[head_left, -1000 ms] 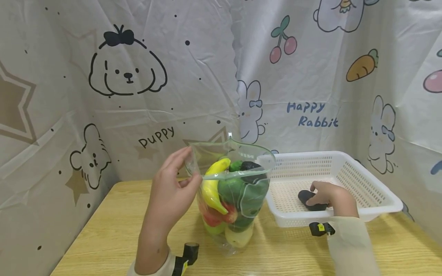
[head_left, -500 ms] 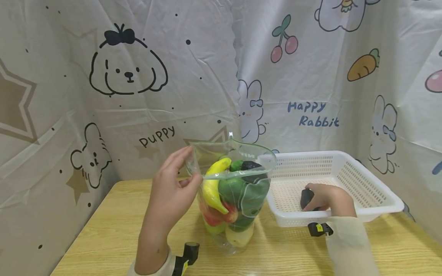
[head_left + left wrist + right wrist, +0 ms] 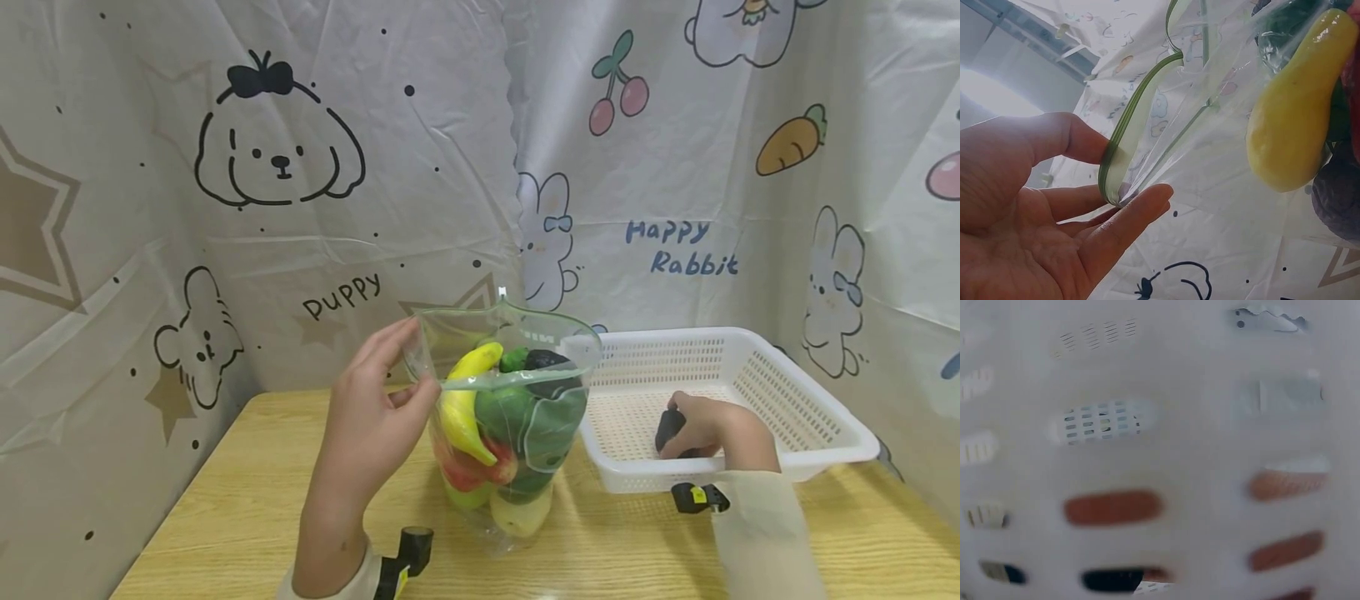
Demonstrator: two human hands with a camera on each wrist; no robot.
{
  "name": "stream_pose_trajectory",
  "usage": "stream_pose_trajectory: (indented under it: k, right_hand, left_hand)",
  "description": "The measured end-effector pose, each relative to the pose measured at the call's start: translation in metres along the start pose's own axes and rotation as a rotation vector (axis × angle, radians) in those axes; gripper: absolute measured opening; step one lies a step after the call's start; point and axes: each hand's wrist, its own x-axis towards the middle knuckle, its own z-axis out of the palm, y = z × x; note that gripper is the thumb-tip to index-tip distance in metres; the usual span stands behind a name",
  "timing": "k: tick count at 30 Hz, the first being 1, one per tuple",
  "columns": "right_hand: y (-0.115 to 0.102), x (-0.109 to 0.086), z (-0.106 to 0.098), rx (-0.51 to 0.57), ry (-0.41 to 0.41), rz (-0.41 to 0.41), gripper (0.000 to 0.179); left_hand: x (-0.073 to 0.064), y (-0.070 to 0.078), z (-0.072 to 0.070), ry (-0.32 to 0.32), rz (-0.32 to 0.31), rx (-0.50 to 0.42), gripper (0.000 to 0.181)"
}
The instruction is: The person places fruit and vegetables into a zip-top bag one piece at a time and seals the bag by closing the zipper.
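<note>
My left hand [image 3: 378, 408] pinches the left corner of a clear zip bag [image 3: 551, 321], whose mouth gapes. In the left wrist view, the thumb and fingers [image 3: 1125, 222] hold its green-edged rim [image 3: 1127, 115]. Packed inside are a yellow banana [image 3: 459, 421], a green pepper-like piece [image 3: 555, 425], a dark rough fruit [image 3: 551, 375], red fruit [image 3: 461, 472] and a pale round one [image 3: 521, 512]. My right hand [image 3: 705, 427] reaches into the white basket and grips a black oval fruit [image 3: 669, 429], partly hidden by the fingers.
The white slotted basket [image 3: 618, 479] stands right of the bag on the wooden table [image 3: 232, 500]. Its near wall [image 3: 1197, 444] fills the right wrist view, skin showing through slots. A printed cloth [image 3: 420, 208] hangs behind, close to the table's back edge.
My right hand has closed round the black fruit in the basket, turning it from lying flat to more upright. The left hand and the bag stay in place.
</note>
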Motion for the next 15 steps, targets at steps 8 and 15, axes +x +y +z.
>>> stream_pose_trajectory:
  k: [8,15]
  right_hand:
    - [-0.008,-0.009,-0.015,0.021,0.156,-0.175,0.087]
    - [-0.035,-0.030,-0.028,-0.014,0.426,-0.348,0.089]
  left_hand:
    - [0.000,0.000,0.000,0.001,0.001,0.000,0.058]
    - [0.000,0.001,0.000,0.001,0.004,0.006,0.058]
